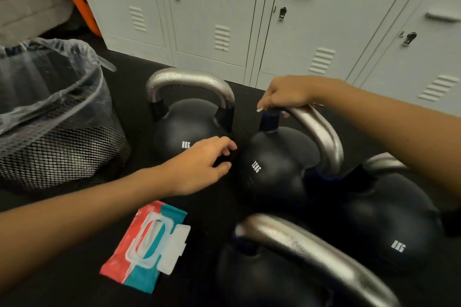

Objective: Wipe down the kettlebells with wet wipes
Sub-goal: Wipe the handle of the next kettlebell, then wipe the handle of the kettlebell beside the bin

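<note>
Black floor (pixel 199 207) bears four kettlebells (pixel 279 172); right hand (pixel 287 95) grips one's handle, left hand (pixel 199 164) loosely open beside it.

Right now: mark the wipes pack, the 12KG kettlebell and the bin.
wipes pack (pixel 139 247): head view, on the open plastic lid frame.
12KG kettlebell (pixel 277 169): head view, on the black body near the label.
bin (pixel 62 152): head view, on the mesh wall.
</note>
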Demonstrator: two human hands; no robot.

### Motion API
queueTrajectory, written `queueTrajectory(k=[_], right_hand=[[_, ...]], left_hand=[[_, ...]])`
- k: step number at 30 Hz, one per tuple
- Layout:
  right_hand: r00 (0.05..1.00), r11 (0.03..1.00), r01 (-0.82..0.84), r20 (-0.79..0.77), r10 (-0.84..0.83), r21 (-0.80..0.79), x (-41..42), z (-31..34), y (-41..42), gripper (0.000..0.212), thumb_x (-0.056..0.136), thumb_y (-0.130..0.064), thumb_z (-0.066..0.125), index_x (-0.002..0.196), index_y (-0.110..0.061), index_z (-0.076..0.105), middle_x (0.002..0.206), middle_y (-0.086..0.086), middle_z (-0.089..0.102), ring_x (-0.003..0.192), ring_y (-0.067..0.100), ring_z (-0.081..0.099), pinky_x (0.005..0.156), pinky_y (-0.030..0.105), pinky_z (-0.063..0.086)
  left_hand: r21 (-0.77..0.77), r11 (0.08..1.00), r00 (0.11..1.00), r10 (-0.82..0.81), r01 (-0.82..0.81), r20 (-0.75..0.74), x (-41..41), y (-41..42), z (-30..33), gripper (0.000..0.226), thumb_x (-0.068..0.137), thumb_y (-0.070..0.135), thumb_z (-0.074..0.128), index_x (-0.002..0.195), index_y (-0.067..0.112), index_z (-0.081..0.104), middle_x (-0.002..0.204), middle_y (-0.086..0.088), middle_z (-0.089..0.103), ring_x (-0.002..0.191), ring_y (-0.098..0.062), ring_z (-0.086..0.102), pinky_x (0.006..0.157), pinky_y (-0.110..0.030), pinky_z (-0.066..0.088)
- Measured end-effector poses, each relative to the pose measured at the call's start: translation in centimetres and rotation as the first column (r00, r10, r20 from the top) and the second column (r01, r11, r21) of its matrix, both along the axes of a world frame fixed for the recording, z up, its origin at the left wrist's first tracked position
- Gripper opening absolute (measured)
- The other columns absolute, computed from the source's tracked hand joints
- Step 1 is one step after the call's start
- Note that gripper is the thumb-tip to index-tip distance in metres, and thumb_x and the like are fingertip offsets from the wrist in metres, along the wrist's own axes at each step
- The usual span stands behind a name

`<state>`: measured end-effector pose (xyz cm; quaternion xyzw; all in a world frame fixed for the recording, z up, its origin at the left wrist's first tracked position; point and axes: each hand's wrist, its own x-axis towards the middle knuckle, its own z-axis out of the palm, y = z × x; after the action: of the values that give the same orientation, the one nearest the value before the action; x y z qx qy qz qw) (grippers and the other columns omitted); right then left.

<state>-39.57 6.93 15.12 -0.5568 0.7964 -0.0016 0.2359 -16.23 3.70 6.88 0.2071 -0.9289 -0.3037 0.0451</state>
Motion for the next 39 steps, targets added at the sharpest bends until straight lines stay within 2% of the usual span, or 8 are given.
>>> queueTrajectory(k=[4,7,11,16,21,30,35,39], right_hand=[[0.899,0.947,0.315,0.338,-0.277,-0.064,-1.3,-0.3,0.7,0.029,0.094,-0.018,0.059,0.105,0.008,0.063,0.088,0.027,0.071,0.065,0.031,0.067,0.072,0.046,0.062],[0.864,0.924,0.381,0.371,-0.341,-0.040,-1.9,0.0,1.5,0.026,0.099,-0.021,0.053,0.101,0.004,0.058,0.062,0.017,0.069,0.057,0.029,0.066,0.059,0.035,0.058],[0.877,0.921,0.389,0.311,-0.365,-0.016,-1.8,0.9,1.8,0.017,0.102,-0.021,0.049,0.094,-0.007,0.054,0.086,0.016,0.060,0.071,0.029,0.060,0.061,0.032,0.049],[0.931,0.944,0.327,0.163,-0.328,0.037,0.1,0.9,0.4,0.020,0.100,-0.015,0.042,0.089,-0.004,0.055,0.086,0.018,0.058,0.073,0.029,0.057,0.070,0.040,0.050],[0.963,0.980,0.167,-0.234,-0.138,0.109,2.7,0.3,-1.7,0.022,0.099,-0.013,0.041,0.083,-0.003,0.051,0.097,0.015,0.051,0.088,0.029,0.049,0.074,0.034,0.037],[0.846,0.965,0.128,-0.533,0.013,0.228,5.8,2.8,-2.8,0.014,0.090,-0.020,0.066,0.096,-0.008,0.066,0.090,0.010,0.060,0.093,0.032,0.059,0.078,0.037,0.049],[0.930,0.949,0.316,-0.196,-0.310,-0.001,7.1,5.0,-4.9,0.030,0.098,-0.025,0.057,0.121,-0.008,0.067,0.126,0.009,0.061,0.106,0.035,0.062,0.090,0.045,0.055],[0.800,0.765,0.598,0.231,-0.553,-0.239,7.7,2.7,-6.5,0.034,0.100,-0.022,0.052,0.120,0.003,0.064,0.114,0.020,0.064,0.094,0.031,0.058,0.092,0.049,0.054]], left_hand=[[-0.010,1.000,1.000,0.003,-0.003,0.028,-1.4,-0.4,0.3,0.037,0.094,0.023,0.056,0.130,0.021,0.049,0.118,0.004,0.054,0.111,-0.010,0.050,0.098,-0.024,0.038],[0.010,1.000,0.998,0.007,-0.008,0.055,-2.2,-0.4,0.7,0.037,0.094,0.022,0.055,0.130,0.020,0.049,0.119,0.003,0.054,0.110,-0.010,0.050,0.095,-0.022,0.039],[0.005,0.999,0.995,-0.039,0.039,0.095,-2.5,-0.8,1.4,0.036,0.095,0.027,0.055,0.130,0.024,0.047,0.118,0.005,0.053,0.109,-0.010,0.051,0.096,-0.027,0.042],[0.026,0.998,0.996,-0.056,0.055,0.075,-2.7,-2.1,1.0,0.036,0.095,0.028,0.055,0.130,0.025,0.048,0.121,0.006,0.052,0.109,-0.008,0.051,0.092,-0.023,0.042],[-0.013,0.997,0.995,-0.072,0.073,0.066,-1.6,-3.8,-0.3,0.036,0.095,0.029,0.054,0.130,0.025,0.049,0.125,0.005,0.052,0.113,-0.008,0.048,0.098,-0.031,0.043],[-0.385,0.918,0.979,-0.155,0.093,-0.133,1.2,-7.9,-1.4,0.032,0.095,0.028,0.049,0.126,0.021,0.054,0.124,0.007,0.051,0.118,-0.011,0.038,0.098,-0.032,0.035],[-0.417,0.906,0.957,-0.180,0.071,-0.228,1.4,-9.8,-2.3,0.027,0.093,0.025,0.052,0.119,0.018,0.059,0.118,0.006,0.055,0.115,-0.016,0.044,0.092,-0.034,0.036],[-0.388,0.921,0.938,-0.168,0.039,-0.304,1.4,-10.5,-2.8,0.025,0.092,0.023,0.054,0.115,0.018,0.061,0.117,0.005,0.056,0.115,-0.015,0.043,0.090,-0.027,0.027]])
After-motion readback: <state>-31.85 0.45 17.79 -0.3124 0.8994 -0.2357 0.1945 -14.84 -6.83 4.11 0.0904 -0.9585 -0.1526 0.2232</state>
